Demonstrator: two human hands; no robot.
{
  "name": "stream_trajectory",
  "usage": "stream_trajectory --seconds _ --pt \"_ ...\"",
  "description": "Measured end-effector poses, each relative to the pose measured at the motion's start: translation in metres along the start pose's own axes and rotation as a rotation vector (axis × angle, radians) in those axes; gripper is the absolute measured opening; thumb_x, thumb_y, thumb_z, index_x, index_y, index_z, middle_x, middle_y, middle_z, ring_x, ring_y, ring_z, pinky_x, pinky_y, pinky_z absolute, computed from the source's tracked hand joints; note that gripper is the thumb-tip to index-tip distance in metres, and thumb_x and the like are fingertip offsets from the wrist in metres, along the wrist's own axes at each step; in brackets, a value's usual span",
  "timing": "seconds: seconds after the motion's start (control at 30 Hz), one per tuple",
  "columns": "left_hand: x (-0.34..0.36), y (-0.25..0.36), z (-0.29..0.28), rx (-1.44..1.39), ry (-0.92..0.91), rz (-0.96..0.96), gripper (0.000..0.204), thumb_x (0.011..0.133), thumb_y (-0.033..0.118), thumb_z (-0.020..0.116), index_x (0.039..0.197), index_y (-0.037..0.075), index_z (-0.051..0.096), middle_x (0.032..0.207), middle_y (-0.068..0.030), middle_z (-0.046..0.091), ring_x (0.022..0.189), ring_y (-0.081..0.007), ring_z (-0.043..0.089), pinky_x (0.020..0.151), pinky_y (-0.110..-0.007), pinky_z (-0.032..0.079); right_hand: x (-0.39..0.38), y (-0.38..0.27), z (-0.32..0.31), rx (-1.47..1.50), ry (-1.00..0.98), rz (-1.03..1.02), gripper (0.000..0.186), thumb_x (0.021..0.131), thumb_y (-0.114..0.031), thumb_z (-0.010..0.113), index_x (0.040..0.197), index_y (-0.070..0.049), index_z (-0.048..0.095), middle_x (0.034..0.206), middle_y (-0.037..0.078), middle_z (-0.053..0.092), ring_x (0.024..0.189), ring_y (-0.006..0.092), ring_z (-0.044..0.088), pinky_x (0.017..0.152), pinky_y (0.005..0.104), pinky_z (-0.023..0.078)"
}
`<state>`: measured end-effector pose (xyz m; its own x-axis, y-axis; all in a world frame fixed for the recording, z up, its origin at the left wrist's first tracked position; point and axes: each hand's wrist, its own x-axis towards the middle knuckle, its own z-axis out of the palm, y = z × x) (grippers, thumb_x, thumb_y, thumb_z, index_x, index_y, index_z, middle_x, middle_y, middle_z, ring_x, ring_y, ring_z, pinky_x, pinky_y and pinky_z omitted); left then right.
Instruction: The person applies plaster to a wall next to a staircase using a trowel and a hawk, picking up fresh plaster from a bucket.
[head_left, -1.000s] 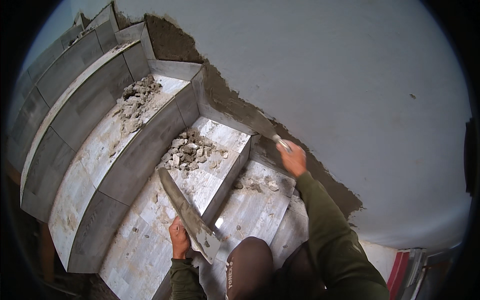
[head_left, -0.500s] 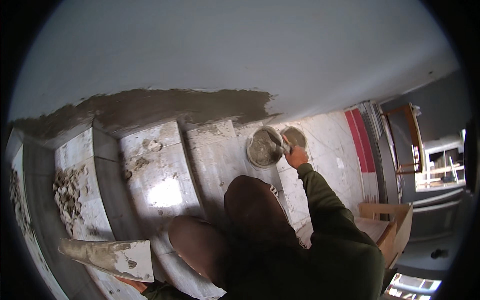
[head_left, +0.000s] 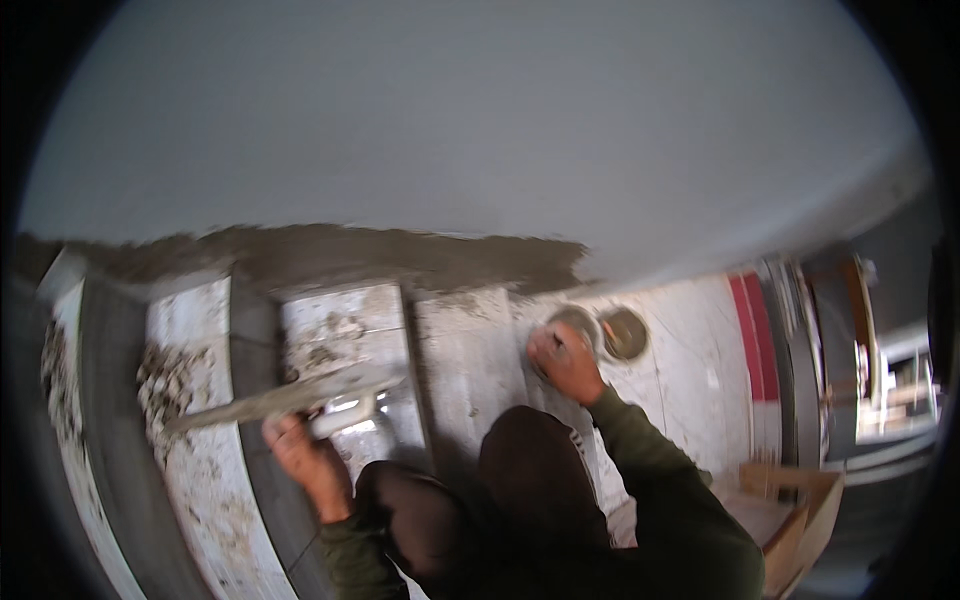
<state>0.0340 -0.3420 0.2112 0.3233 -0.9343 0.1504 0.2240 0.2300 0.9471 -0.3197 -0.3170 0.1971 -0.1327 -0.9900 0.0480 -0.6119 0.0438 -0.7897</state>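
Observation:
My left hand [head_left: 305, 460] is closed on the pale handle of a long plastering float [head_left: 265, 402], raised above the stair treads with its mortar-smeared board tilted. On the right, my right hand [head_left: 568, 362] is closed over the near side of a bucket of grey mortar [head_left: 580, 318]. Its fingers are smeared by motion and mostly hide the trowel that shows in them in the earlier picture. A second, smaller bucket [head_left: 626, 335] stands just right of the first. Wet mortar [head_left: 350, 258] covers a ragged band along the wall's base.
Tiled steps [head_left: 200, 480] run across the left, with crumbled mortar lumps [head_left: 165, 385] on them. The grey wall [head_left: 480, 130] fills the far side. Red-and-white panels [head_left: 755, 335] and a wooden box [head_left: 815, 510] stand at the right.
My left hand has come up and to the right with the float, now seen edge-on. My right hand has drawn back left over the mortar bucket. The whole view has shifted a little.

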Motion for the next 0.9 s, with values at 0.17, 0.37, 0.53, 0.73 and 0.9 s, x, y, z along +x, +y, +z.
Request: stream_trajectory --seconds 0.17,0.37,0.53,0.73,0.9 --pt "-0.005 -0.030 0.053 -0.032 0.328 -0.272 0.051 0.094 0.025 0.056 0.130 0.001 0.031 0.102 -0.0104 0.056 0.092 -0.0156 0.054 0.087 -0.029 0.042 -0.014 -0.120 0.041 -0.029 -0.229 -0.627 0.039 0.076 -0.018 0.071 0.110 -0.002 0.059 0.097 0.013 0.061 0.094 0.0272 0.061 0.084 0.0369 0.049" --pt "-0.008 -0.006 0.081 -0.229 0.314 -0.290 0.039 0.094 0.020 0.055 0.120 0.000 0.034 0.107 -0.0127 0.050 0.093 -0.0155 0.054 0.083 -0.028 0.044 0.026 -0.156 0.110 -0.396 -0.197 -0.962 0.048 0.080 -0.010 0.057 0.123 0.006 0.044 0.110 0.023 0.056 0.099 0.0337 0.059 0.084 0.0427 0.049" --pt "0.005 0.013 0.024 0.026 0.243 -0.129 0.033 0.092 0.023 0.059 0.113 0.001 0.046 0.107 -0.0107 0.051 0.094 -0.0152 0.051 0.082 -0.028 0.043 0.054 -0.167 0.163 -0.195 -0.517 -0.867 0.050 0.081 -0.011 0.055 0.124 0.006 0.037 0.091 0.028 0.060 0.077 0.0443 0.060 0.065 0.0494 0.048" --pt "-0.018 0.079 -0.120 0.954 0.301 0.189 0.041 0.078 0.027 0.072 0.102 0.000 0.054 0.096 -0.0172 0.051 0.091 -0.0322 0.051 0.082 -0.038 0.042 0.120 -0.189 0.168 -0.528 -0.373 -0.767 0.036 0.090 -0.028 0.056 0.108 -0.001 0.042 0.078 0.023 0.061 0.065 0.0430 0.059 0.054 0.0499 0.045" --pt "-0.064 0.090 -0.221 1.227 0.437 0.066 0.041 0.079 0.021 0.067 0.107 -0.003 0.049 0.107 -0.0212 0.046 0.101 -0.0376 0.046 0.090 -0.044 0.038 0.164 -0.183 0.215 -0.603 -0.224 -0.796 0.033 0.092 -0.034 0.054 0.093 -0.003 0.043 0.069 0.021 0.060 0.061 0.0415 0.059 0.051 0.0494 0.045"
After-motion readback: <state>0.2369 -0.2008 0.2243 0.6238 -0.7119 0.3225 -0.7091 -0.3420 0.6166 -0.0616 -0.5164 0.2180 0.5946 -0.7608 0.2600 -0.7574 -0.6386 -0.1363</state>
